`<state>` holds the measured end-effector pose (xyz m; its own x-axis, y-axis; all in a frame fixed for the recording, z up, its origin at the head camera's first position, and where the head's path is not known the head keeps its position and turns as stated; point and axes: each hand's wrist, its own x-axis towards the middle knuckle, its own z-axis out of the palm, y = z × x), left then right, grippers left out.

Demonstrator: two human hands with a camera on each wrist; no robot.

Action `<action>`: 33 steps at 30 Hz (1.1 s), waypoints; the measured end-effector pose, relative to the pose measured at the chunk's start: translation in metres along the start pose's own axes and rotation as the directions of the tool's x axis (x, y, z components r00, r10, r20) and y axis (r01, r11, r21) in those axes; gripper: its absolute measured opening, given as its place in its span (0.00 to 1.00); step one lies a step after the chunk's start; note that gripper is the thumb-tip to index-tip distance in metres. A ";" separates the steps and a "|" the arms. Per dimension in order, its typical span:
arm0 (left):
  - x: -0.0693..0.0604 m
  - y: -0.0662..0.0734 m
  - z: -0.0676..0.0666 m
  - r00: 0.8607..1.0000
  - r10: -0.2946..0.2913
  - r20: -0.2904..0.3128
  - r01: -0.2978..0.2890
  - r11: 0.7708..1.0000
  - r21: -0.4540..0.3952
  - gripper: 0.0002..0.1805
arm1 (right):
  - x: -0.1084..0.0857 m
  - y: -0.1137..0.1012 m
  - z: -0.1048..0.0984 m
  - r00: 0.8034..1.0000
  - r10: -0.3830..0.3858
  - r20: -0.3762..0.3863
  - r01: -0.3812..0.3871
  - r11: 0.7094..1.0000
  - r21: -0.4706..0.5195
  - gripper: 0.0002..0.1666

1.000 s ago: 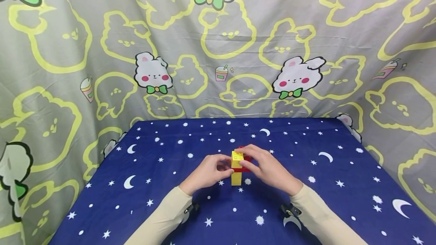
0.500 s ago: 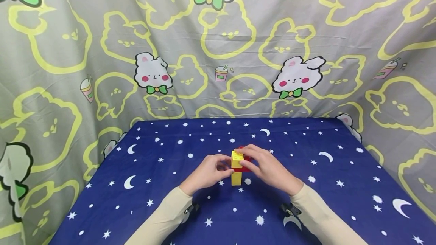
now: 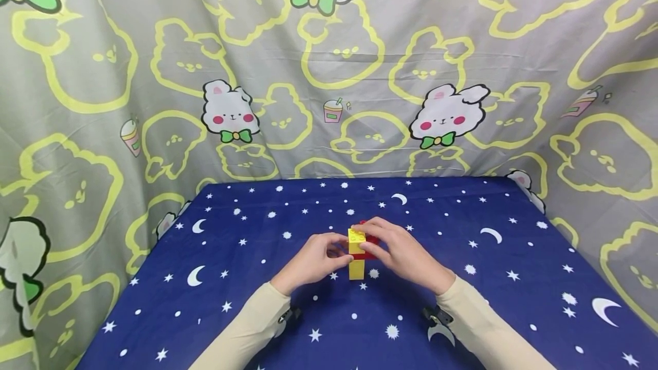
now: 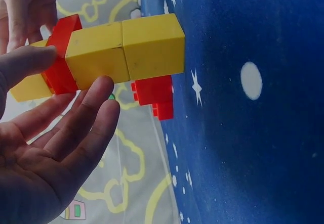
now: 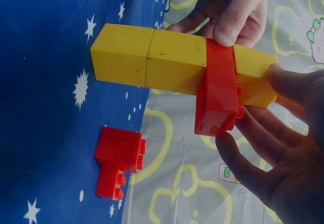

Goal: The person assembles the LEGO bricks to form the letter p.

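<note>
An upright tower near the table's middle has two yellow bricks at its base, a red brick across them and a yellow brick on top. The left hand pinches the red brick, thumb on its near face, fingers behind. From the other side, the right hand grips the top yellow brick, its thumb on the face and a finger under the red brick's end.
A separate group of red bricks stands on the blue star-and-moon cloth behind the tower. A grey curtain printed with yellow outlines and white rabbits hangs around the table.
</note>
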<state>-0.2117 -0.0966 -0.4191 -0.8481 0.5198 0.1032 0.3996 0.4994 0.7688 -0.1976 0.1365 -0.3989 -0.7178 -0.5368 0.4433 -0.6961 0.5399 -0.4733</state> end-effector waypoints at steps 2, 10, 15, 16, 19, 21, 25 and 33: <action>0.000 0.000 0.000 1.000 0.001 0.001 -0.001 1.000 0.002 0.19 | 0.000 0.001 -0.001 1.000 0.006 0.003 -0.006 1.000 0.012 0.24; 0.002 -0.001 0.002 1.000 0.006 0.000 -0.006 1.000 0.002 0.19 | 0.001 0.006 -0.003 0.995 0.087 0.055 -0.094 0.986 0.139 0.22; 0.003 -0.001 0.002 1.000 0.004 0.000 -0.004 1.000 0.003 0.19 | 0.000 0.007 -0.004 0.998 0.053 0.046 -0.059 0.989 0.138 0.21; 0.003 -0.001 0.002 1.000 0.005 -0.002 -0.005 1.000 0.004 0.19 | 0.000 0.007 -0.004 0.998 0.044 0.041 -0.049 0.990 0.130 0.21; 0.002 -0.001 0.002 1.000 0.004 -0.002 -0.004 1.000 0.003 0.18 | 0.000 0.005 -0.004 0.999 0.031 0.035 -0.035 0.992 0.117 0.21; 0.002 -0.001 0.002 1.000 0.005 -0.001 -0.005 1.000 0.001 0.18 | -0.001 0.005 -0.003 0.999 0.036 0.038 -0.040 0.993 0.113 0.21; 0.001 0.001 0.002 1.000 0.006 0.001 -0.006 1.000 -0.001 0.18 | -0.001 0.004 -0.003 0.997 0.056 0.054 -0.063 0.991 0.121 0.21; 0.000 0.001 0.000 1.000 0.009 0.000 -0.009 1.000 0.005 0.18 | 0.002 0.003 -0.005 0.998 0.023 0.051 -0.027 0.996 0.084 0.21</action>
<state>-0.2112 -0.0956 -0.4183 -0.8446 0.5241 0.1097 0.4087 0.4986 0.7645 -0.2011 0.1397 -0.3956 -0.7316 -0.5571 0.3929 -0.6729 0.4980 -0.5469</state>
